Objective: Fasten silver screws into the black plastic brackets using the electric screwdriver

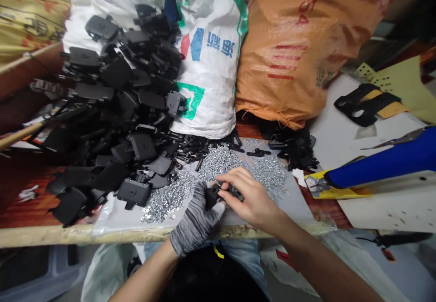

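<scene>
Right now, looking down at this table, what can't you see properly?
All in the head view:
Black part: partly hidden by the gloved left hand and the bare right hand.
Orange sack: top cut off by the upper edge.
Blue handle: far end cut off by the right edge.
Silver screws: too small and heaped to count.

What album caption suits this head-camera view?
A grey-gloved left hand holds a small black part and a bare right hand touches it, beside heaps of silver metal screws.
</scene>
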{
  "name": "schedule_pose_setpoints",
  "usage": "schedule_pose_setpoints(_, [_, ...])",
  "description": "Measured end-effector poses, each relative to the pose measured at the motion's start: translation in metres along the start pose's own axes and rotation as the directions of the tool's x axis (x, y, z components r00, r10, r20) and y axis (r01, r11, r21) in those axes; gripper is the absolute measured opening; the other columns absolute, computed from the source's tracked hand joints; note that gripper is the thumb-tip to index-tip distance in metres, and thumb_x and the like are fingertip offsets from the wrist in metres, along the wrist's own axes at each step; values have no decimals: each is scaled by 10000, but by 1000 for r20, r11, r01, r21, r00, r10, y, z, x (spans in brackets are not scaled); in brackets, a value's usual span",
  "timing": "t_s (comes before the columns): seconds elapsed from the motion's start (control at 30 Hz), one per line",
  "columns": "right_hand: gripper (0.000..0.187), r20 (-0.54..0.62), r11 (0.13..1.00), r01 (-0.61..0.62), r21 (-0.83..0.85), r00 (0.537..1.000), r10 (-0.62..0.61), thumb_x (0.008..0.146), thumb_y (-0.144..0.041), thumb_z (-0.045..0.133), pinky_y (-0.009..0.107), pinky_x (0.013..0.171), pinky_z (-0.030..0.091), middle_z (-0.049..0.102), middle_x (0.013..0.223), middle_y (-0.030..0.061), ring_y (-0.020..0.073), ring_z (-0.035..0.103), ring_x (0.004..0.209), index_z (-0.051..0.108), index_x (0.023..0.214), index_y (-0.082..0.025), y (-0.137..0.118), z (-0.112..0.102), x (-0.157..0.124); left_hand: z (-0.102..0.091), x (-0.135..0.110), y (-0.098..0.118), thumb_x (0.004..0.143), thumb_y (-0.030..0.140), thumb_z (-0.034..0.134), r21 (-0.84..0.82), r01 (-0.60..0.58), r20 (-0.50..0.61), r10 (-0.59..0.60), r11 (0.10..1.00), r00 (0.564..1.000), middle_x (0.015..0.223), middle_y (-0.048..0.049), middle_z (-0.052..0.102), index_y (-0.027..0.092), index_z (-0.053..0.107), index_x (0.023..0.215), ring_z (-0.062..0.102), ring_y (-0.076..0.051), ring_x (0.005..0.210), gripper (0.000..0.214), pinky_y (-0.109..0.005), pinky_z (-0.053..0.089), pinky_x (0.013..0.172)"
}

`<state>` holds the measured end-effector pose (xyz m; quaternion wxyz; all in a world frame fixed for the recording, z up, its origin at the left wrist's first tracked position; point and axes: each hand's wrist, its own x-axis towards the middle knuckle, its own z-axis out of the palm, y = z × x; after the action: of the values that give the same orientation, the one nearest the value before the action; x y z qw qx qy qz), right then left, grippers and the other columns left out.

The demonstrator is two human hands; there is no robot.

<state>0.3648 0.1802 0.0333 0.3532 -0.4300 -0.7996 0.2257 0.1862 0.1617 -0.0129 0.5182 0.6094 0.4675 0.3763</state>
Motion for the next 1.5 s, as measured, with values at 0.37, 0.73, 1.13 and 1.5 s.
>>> schedule_pose_setpoints(0.37, [225,232,885,-170,433,970,73,907,-282,712,377,962,545,681,1110,66,189,683,1036,767,1124,-299,11,11,-23,-32,-13,16,897,422,661,-24,120,351,-104,992,930,1272,-99,663,181,601,1243,615,-295,1160,426,-422,499,1013])
schedule_pose_setpoints(0.73, [173,94,806,-208,553,978,188,943,-296,648,396,973,555,731,1091,87,206,689,1063,792,1038,-281,8,41,-22,-29,-19,1,926,407,623,-115,58,183,-37,992,982,1403,-101,587,205,532,1350,557,-270,1282,479,-432,428,1129])
schedule_pose_setpoints(1.13, [129,-134,985,-83,-153,989,63,924,-230,633,555,999,394,639,1173,92,306,485,1180,759,909,-253,20,65,19,-108,-14,16,833,296,639,454,-86,-301,244,887,922,866,-13,637,215,595,934,615,-175,806,137,-325,513,802])
schedule_pose_setpoints(1.5, [88,16,979,-66,-193,997,70,848,-149,638,458,915,384,683,1066,70,276,528,1083,693,859,-217,19,84,25,-111,-13,28,775,220,692,682,-205,-75,347,702,935,850,-8,707,207,648,959,672,-177,761,190,-297,553,755])
